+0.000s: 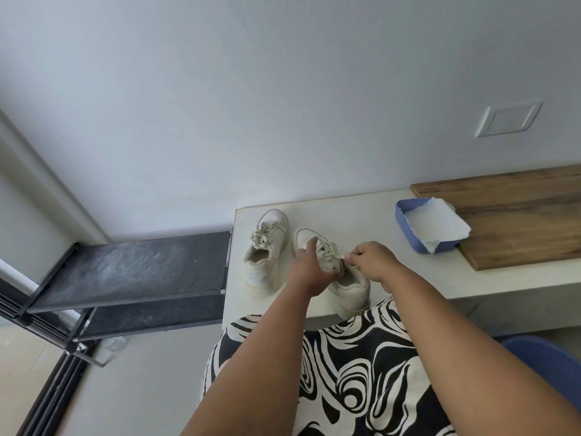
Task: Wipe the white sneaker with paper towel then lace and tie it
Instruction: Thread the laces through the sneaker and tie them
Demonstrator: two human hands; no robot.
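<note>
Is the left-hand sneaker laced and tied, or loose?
Laced, apparently tied: the left-hand sneaker stands upright on the table with bunched lace loops over its tongue, and neither hand touches it.

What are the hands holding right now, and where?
Right hand pinches the lace near its end; left hand grips the sneaker at its laced middle.
</note>
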